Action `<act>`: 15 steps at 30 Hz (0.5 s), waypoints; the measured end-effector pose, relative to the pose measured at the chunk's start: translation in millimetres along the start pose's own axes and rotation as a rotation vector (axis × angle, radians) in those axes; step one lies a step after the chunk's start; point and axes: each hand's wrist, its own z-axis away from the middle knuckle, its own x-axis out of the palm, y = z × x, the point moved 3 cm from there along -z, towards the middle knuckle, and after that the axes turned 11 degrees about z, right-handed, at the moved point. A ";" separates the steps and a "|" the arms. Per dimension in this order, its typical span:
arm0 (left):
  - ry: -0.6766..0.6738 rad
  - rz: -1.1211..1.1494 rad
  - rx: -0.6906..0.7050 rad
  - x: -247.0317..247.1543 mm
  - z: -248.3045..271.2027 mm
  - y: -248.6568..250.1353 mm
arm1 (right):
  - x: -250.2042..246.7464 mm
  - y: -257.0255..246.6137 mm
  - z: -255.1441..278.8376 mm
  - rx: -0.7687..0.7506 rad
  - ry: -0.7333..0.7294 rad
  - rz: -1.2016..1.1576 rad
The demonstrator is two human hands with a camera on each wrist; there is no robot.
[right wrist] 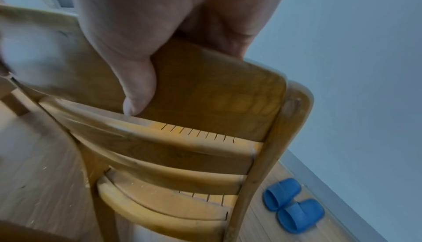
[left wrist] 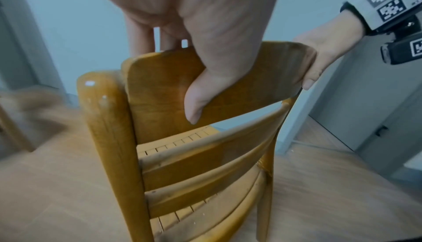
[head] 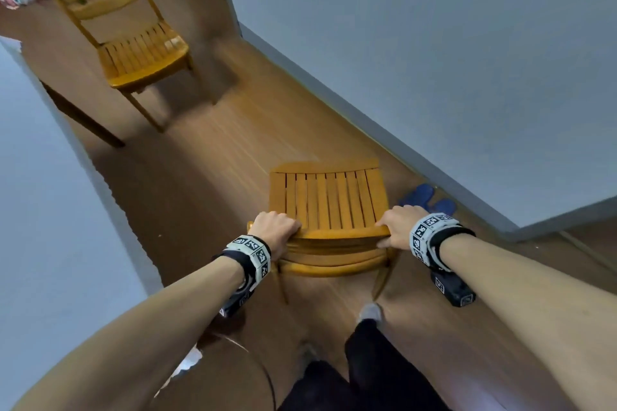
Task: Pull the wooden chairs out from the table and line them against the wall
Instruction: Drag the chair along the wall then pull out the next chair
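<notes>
A wooden slat-seat chair (head: 329, 203) stands right in front of me, seat facing away. My left hand (head: 275, 230) grips the left end of its top back rail (left wrist: 173, 79), thumb on the near face and fingers over the top. My right hand (head: 397, 225) grips the right end of the same rail (right wrist: 217, 90), thumb down its back. A second wooden chair (head: 133, 43) stands farther off at the upper left, beside the table (head: 20, 83). The wall (head: 434, 60) runs along the right.
A pair of blue slippers (head: 427, 198) lies on the wood floor by the grey baseboard (head: 334, 90), just right of the held chair. A dark table leg (head: 86, 120) stands at left. My legs and a foot (head: 369, 312) are behind the chair.
</notes>
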 end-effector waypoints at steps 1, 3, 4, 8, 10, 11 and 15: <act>-0.015 -0.010 0.018 -3.0 -10.2 -4.3 | -0.7 2.2 -4.4 0.021 -0.006 -0.019; -0.044 -0.031 0.042 -10.7 -32.7 -12.1 | -2.7 7.7 -15.2 0.057 -0.016 -0.045; -0.054 -0.047 0.057 -15.5 -44.8 -16.0 | -4.5 11.0 -21.4 0.072 -0.013 -0.055; -0.081 -0.095 0.114 -36.5 -94.6 -31.5 | -14.9 28.1 -48.0 0.138 -0.002 -0.086; -0.097 -0.125 0.144 -51.2 -118.6 -39.6 | -22.5 36.2 -62.0 0.164 -0.002 -0.114; -0.102 -0.134 0.155 -57.5 -130.2 -43.7 | -26.6 39.6 -68.8 0.174 -0.010 -0.128; -0.116 -0.160 0.192 -80.3 -179.2 -60.9 | -45.0 53.9 -97.7 0.218 -0.030 -0.162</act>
